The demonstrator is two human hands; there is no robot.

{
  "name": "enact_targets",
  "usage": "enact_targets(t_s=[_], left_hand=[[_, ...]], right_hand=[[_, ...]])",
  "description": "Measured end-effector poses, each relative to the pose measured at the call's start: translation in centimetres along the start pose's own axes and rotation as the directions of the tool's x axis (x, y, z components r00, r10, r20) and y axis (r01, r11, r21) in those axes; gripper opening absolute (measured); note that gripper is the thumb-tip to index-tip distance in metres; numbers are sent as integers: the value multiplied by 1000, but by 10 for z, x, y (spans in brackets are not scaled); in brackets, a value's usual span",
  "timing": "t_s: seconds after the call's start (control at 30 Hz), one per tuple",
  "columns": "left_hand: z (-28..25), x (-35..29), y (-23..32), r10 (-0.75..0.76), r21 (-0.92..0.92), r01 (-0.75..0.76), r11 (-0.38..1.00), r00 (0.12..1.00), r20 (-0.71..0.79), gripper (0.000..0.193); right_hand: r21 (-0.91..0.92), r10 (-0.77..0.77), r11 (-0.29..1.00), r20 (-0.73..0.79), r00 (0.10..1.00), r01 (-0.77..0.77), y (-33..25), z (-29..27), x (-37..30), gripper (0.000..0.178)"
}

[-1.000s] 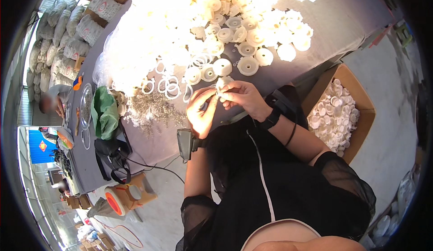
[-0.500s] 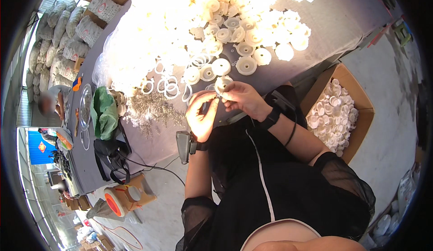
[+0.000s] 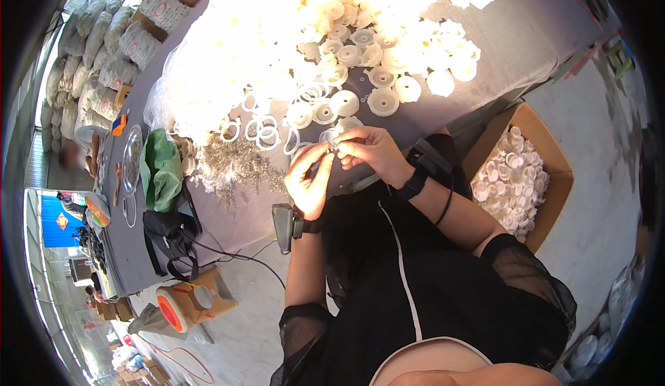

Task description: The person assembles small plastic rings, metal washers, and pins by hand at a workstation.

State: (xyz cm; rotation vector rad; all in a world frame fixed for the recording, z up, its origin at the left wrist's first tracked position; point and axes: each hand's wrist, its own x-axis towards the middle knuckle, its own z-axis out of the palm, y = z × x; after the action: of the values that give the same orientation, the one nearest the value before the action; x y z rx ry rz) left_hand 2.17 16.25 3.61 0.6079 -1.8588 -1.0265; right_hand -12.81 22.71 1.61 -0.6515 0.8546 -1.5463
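Observation:
My left hand [image 3: 307, 178] is closed in a pinch, its thumb and forefinger tips meeting my right hand's over the near table edge. My right hand [image 3: 372, 152] is closed too, fingers round a white round plastic part [image 3: 348, 124] that they partly cover. Something tiny and greyish sits between the fingertips of both hands, too small to name. Just beyond them lie white plastic rings [image 3: 265, 135] and several round white plastic parts [image 3: 324, 111]. Beside my left hand spreads a heap of small metal springs or clips [image 3: 232, 168], too fine to tell which.
Right of me stands a cardboard box [image 3: 558, 199] full of white round caps [image 3: 512, 178]. On the table's left are a green bag [image 3: 161, 171], a clear tray [image 3: 131, 154] and a black bag [image 3: 168, 237] with a cable. Stacked sacks [image 3: 104, 53] and another person stand far left.
The white round part has tipped, so its face with the centre hole no longer shows, and my right fingers cover more of it. Both hands stay nearly in place.

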Motion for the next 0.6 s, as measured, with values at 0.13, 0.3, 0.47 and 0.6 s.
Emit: enact_targets(t_s=[0.13,0.3,0.47,0.6], left_hand=[[-4,-2,1,-15,12,15,1000,1000,-26,20],[-7,-5,-1,-16,-34,14,999,998,-62,21],[-8,-8,-9,-31,-70,25,997,995,-90,21],[-8,-10,-12,-239,-349,192,917,966,-95,19]], right_hand=[[-47,-16,999,30,999,18,0,5,1,20],[-84,10,996,26,1000,-8,3,8,2,20],[-132,-68,989,32,997,72,8,13,4,17],[-253,-237,938,33,971,237,14,16,8,12]])
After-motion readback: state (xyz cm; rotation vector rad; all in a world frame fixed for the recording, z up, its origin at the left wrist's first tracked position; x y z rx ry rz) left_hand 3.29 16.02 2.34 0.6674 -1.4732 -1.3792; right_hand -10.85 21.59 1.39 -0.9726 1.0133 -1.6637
